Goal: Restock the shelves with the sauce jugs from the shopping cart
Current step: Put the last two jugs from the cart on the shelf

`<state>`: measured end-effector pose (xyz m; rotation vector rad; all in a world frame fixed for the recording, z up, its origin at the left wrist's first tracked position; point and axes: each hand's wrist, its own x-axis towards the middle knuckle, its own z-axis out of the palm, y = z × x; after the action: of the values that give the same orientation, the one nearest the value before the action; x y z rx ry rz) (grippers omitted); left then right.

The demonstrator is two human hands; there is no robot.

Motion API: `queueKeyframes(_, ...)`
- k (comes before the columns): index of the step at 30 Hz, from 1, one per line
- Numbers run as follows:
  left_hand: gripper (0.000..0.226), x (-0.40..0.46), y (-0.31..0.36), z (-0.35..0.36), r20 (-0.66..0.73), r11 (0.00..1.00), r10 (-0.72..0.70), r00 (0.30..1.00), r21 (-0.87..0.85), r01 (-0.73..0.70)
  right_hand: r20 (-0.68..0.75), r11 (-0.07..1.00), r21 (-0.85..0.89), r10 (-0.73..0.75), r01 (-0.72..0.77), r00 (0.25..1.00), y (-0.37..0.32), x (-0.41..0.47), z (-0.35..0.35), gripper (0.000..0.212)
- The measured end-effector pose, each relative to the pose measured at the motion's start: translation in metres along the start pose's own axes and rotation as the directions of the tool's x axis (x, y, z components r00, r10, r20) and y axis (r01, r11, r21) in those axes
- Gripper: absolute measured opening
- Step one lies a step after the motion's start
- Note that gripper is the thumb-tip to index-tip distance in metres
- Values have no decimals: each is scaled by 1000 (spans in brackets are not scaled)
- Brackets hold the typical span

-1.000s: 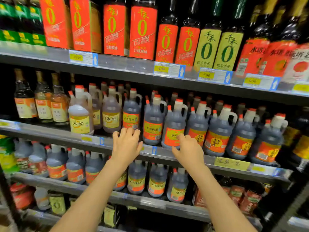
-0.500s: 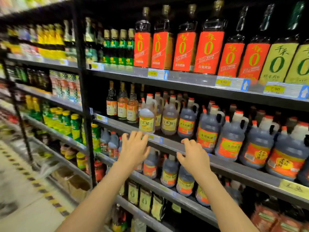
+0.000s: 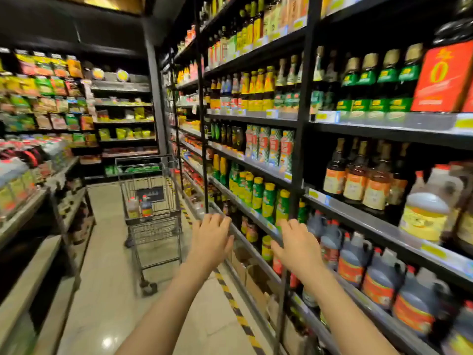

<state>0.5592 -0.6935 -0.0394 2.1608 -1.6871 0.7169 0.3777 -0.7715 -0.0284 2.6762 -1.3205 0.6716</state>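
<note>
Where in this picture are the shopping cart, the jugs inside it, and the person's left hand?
shopping cart (image 3: 153, 218): head view, on its front rim.
jugs (image 3: 139, 208): head view, between the pale and dark jug bodies.
left hand (image 3: 211, 240): head view, back of the hand.

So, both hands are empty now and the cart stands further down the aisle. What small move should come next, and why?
Probably step toward the shopping cart and reach for a jug. The left hand and right hand are open and hold nothing, while two jugs stand in the cart: a pale one and a dark one. It stands too far off to reach from here.
</note>
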Motion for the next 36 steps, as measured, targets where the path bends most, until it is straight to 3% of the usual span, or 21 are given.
queueKeyframes(5,32,-14,-118,5,40,989,-120,992,87,116,43,990,64,-125,122,991,-102,55,47,45)
queueKeyframes(11,40,-17,-218,35,43,953,-266,963,159,256,125,976,119,-197,183,972,-180,117,102,42)
queueKeyframes(20,31,42,-307,112,79,876,-450,889,231,423,157,954,186,-267,237,951,-229,241,199,49)
queueKeyframes(36,37,217,-484,264,164,836,-538,827,229,499,253,913,223,-391,340,885,-295,517,363,49)
